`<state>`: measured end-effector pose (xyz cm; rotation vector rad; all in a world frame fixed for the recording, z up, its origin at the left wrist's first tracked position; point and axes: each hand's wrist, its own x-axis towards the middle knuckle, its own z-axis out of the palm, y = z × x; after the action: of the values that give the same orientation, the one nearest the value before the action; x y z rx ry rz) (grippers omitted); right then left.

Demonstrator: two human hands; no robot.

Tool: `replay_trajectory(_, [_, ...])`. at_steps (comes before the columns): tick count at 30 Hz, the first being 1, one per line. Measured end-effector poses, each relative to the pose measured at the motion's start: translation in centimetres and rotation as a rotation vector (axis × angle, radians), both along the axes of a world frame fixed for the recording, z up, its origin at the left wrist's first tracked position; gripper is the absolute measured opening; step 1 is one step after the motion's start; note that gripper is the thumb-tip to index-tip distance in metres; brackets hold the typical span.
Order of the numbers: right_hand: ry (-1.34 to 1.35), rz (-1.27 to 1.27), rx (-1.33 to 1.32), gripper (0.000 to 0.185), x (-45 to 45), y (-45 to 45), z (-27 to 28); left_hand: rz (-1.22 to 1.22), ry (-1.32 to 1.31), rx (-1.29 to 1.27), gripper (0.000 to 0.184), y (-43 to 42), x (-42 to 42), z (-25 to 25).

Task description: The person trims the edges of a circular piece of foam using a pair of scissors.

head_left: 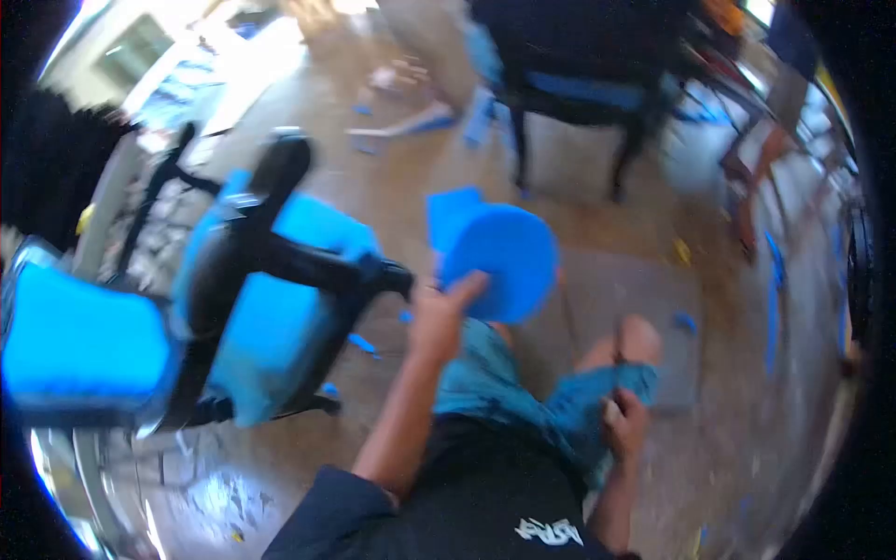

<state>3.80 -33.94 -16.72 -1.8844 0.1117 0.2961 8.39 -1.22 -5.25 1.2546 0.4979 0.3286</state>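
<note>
Dark shirt (448,504) cloth with white lettering sits closest, above the seated person's teal shorts (481,378). The left hand (439,322) has its fingers closed on the rim of a round blue disc (509,266), thumb across its face, held up over the floor (579,457) beyond the knees. Another blue piece (452,213), angular, shows just behind it. The right hand (627,425) is by the thigh; blur keeps me from telling whether its fingers grip anything. Beside the left arm, a dark-framed chair (327,271) with blue panels lies tipped. A blue scrap (686,322) lies near the floor slab's (644,289) right edge; another dark chair (588,56) stands toward the floor's far side.
</note>
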Motion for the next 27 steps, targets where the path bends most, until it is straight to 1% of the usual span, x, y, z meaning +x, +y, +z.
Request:
replay_trajectory(1, [0.064,0.023,0.081,0.022,-0.4,-0.4,-1.2,-0.07,-0.062,-0.067,0.044,0.5,0.2,-0.7])
replay_trajectory(2, [0.104,0.08,0.17,0.019,-0.4,0.0,0.3,-0.094,-0.101,-0.171,0.044,-0.1,0.4,-0.3])
replay_trajectory(3, [0.116,0.082,0.171,0.018,-1.3,0.1,1.1,-0.093,-0.148,-0.262,0.043,-0.7,0.4,0.3])
replay_trajectory(4, [0.111,0.106,0.188,0.016,-1.3,0.7,1.5,-0.123,-0.147,-0.283,0.043,-1.3,0.7,0.2])
replay_trajectory(5, [0.113,0.08,0.178,0.016,-1.3,1.3,2.6,-0.088,-0.144,-0.263,0.045,-1.8,0.6,0.0])
replay_trajectory(6, [0.155,0.129,0.263,0.016,-1.4,1.8,4.3,-0.051,-0.141,-0.239,0.047,-2.2,0.4,-0.1])
replay_trajectory(7, [0.193,0.177,0.348,0.015,-1.3,2.5,5.5,-0.073,-0.135,-0.248,0.047,-2.2,0.5,-0.5])
replay_trajectory(8, [0.189,0.157,0.347,0.015,-1.4,2.9,6.0,-0.095,-0.119,-0.221,0.048,-2.4,0.4,-0.7])
replay_trajectory(10, [0.18,0.238,0.403,0.019,-1.5,3.5,6.8,-0.127,-0.108,-0.195,0.048,-2.4,0.2,-0.9])
replay_trajectory(11, [0.175,0.227,0.402,0.019,-1.5,3.8,7.4,-0.14,-0.109,-0.185,0.049,-2.4,0.1,-1.0])
replay_trajectory(13, [0.078,0.284,0.426,0.025,-1.7,4.2,8.4,-0.159,-0.112,-0.176,0.05,-2.5,-0.2,-1.0])
replay_trajectory(14, [0.074,0.281,0.427,0.025,-1.7,4.2,8.5,-0.163,-0.132,-0.224,0.047,-2.4,-0.4,-1.1])
replay_trajectory(15, [0.053,0.321,0.353,0.028,-1.7,4.2,8.5,-0.164,-0.152,-0.27,0.045,-2.3,-0.6,-1.1])
replay_trajectory(16, [0.032,0.362,0.278,0.031,-1.7,4.2,8.6,-0.165,-0.154,-0.269,0.045,-2.3,-0.7,-1.2])
replay_trajectory(20, [-0.004,0.366,0.25,0.034,-1.6,4.6,9.1,-0.163,-0.138,-0.24,0.046,-2.5,-1.0,-1.0])
replay_trajectory(23, [-0.018,0.315,0.247,0.035,-1.7,4.8,8.7,-0.18,-0.128,-0.223,0.046,-2.7,-1.2,-0.7])
replay_trajectory(27, [-0.044,0.286,0.171,0.036,-1.9,4.6,8.2,-0.209,-0.107,-0.178,0.047,-2.6,-1.2,-0.8])
